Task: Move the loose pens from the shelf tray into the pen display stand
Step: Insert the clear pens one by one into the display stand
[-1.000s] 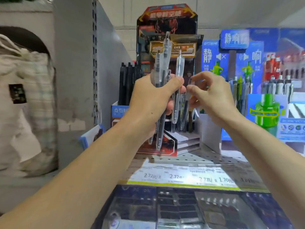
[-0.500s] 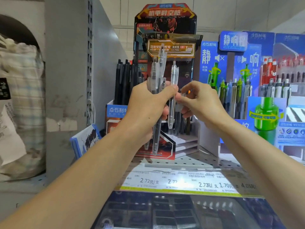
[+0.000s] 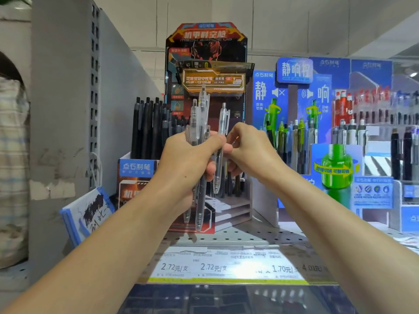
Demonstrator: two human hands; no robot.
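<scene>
Pen stands on perforated shelf

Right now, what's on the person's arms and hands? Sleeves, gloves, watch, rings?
Nothing worn: left hand and right hand are bare, no gloves, and no rings show. Both forearms are bare to the frame edge: no sleeves, watch or bands in view.

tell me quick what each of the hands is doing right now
Left hand: closed around a bundle of clear pens.
Right hand: pinching a single clear pen.
</scene>
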